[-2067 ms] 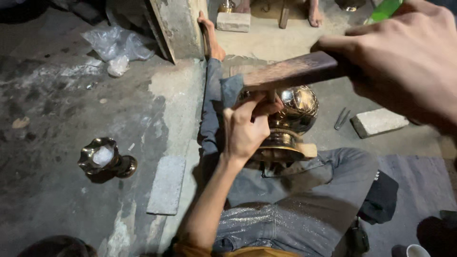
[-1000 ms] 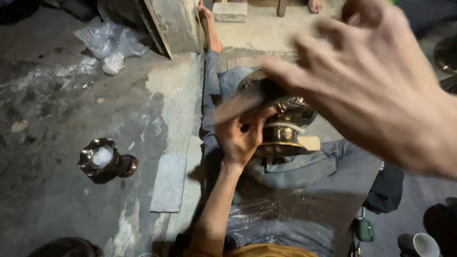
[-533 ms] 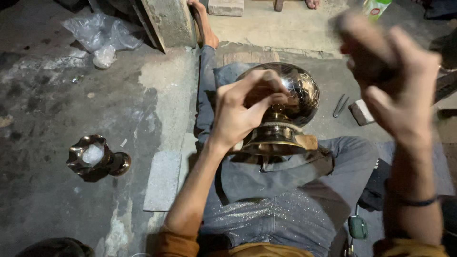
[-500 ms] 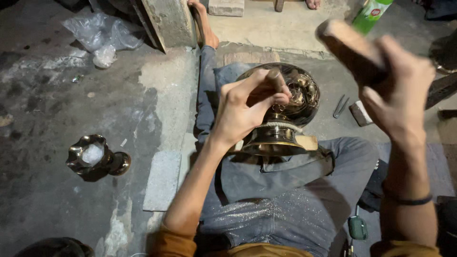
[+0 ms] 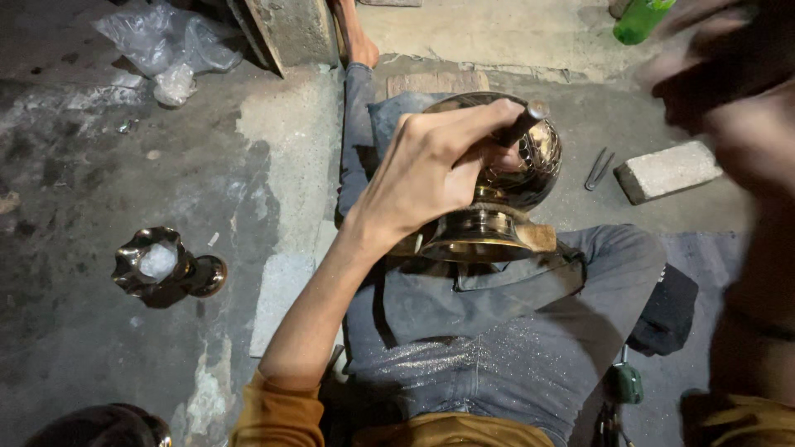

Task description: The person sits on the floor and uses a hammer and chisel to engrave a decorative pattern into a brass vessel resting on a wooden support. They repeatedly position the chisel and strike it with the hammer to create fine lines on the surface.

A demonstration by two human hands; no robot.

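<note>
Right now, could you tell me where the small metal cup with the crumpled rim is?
In the head view the metal cup stands on the concrete floor, left of the left hand.

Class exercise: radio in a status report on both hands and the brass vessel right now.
Left hand grips a thin punch against the brass vessel on the lap. Right hand raised, blurred, grip unclear. Nothing on the vessel but the left hand.

Brick point(image 5: 667, 170), green bottle point(image 5: 642, 18), plastic bag point(image 5: 170, 45)
</note>
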